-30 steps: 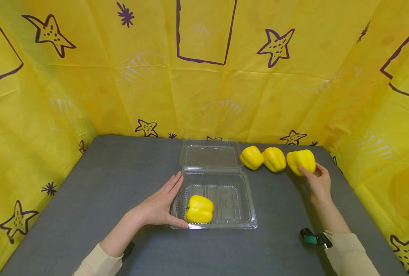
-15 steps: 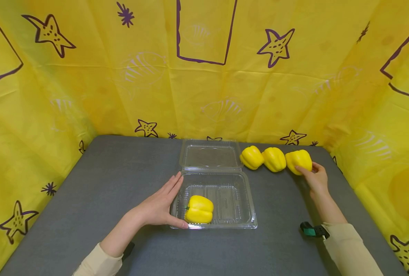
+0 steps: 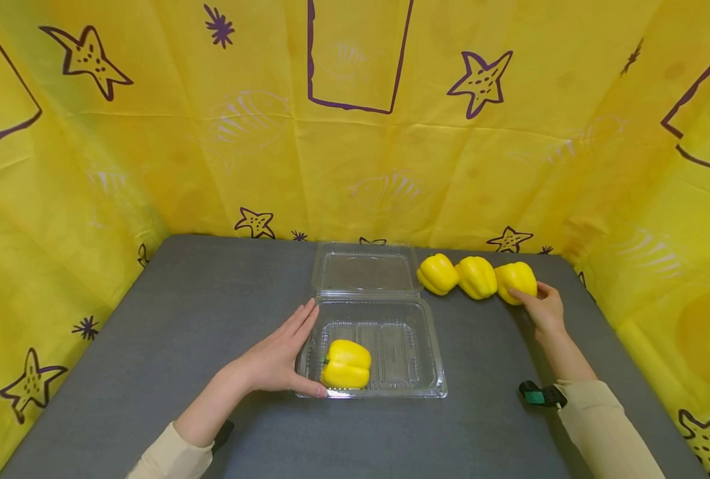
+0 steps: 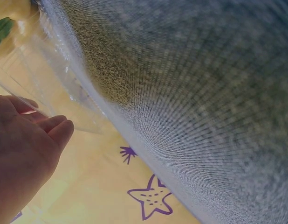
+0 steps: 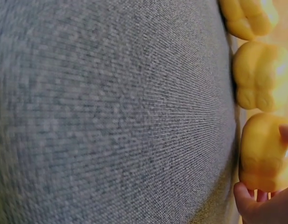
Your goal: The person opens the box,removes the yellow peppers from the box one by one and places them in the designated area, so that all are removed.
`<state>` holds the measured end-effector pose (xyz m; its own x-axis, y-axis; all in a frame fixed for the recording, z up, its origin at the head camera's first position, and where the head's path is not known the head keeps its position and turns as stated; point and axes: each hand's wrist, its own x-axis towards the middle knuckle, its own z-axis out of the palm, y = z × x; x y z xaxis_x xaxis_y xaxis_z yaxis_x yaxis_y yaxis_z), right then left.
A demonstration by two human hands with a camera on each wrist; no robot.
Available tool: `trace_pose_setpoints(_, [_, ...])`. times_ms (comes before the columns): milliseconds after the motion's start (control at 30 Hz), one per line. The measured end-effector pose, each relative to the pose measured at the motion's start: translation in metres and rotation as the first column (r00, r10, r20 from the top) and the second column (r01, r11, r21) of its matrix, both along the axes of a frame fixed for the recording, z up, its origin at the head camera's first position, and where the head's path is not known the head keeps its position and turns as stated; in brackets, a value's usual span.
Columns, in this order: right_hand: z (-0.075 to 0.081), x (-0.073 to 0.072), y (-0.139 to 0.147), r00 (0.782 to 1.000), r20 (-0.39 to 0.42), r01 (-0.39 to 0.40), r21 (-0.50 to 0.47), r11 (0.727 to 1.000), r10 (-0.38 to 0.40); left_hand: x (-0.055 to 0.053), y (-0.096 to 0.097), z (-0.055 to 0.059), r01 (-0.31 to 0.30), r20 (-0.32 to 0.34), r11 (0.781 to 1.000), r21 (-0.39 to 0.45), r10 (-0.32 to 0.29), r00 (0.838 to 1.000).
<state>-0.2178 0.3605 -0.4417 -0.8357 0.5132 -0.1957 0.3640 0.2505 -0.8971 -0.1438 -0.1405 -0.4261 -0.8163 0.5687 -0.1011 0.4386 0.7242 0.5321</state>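
A clear plastic container [image 3: 402, 352] stands unlatched on the grey table with one yellow bell pepper [image 3: 347, 364] in its front left corner. My left hand [image 3: 273, 352] rests along the container's left side, fingers straight at the rim and thumb at the front edge. At the back right, my right hand [image 3: 547, 309] holds another bell pepper [image 5: 260, 154] between thumb and fingers. That pepper is the rightmost of a row, close beside a middle pepper [image 3: 477, 277] and a left one [image 3: 438, 274].
The container's clear lid [image 3: 366, 269] lies folded back behind it, close to the left pepper. A yellow patterned cloth [image 3: 355, 153] hangs behind and at both sides of the grey table [image 3: 211, 293].
My right hand has shifted a little left with the bell pepper, bringing it up against the row. The left hand and the container have stayed put.
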Motion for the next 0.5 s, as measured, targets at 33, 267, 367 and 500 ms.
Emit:
trace_pose_setpoints(33, [-0.0005,-0.0004,-0.0004,1.0,-0.001,-0.001,0.0,1.0,0.001,0.0001,0.0,0.0001,0.0,0.0,1.0,0.001,0.0,1.0])
trace_pose_setpoints(267, [-0.002,-0.0016,-0.0009,1.0,0.003,-0.004,-0.012,1.0,0.004,0.0002,0.0004,0.0004,-0.001,-0.003,1.0,-0.004,0.001,1.0])
trace_pose_setpoints(367, [-0.0021,-0.0013,-0.0011,1.0,0.008,-0.014,-0.016,1.0,0.014,0.0001,0.0005,0.0004,-0.001,0.004,1.0,-0.007,0.001,1.0])
trace_pose_setpoints(500, [-0.0014,-0.0002,-0.001,0.999,0.004,-0.035,-0.012,0.999,0.035,-0.0002,0.0006,0.0004,-0.003,0.01,1.0,-0.011,0.003,1.0])
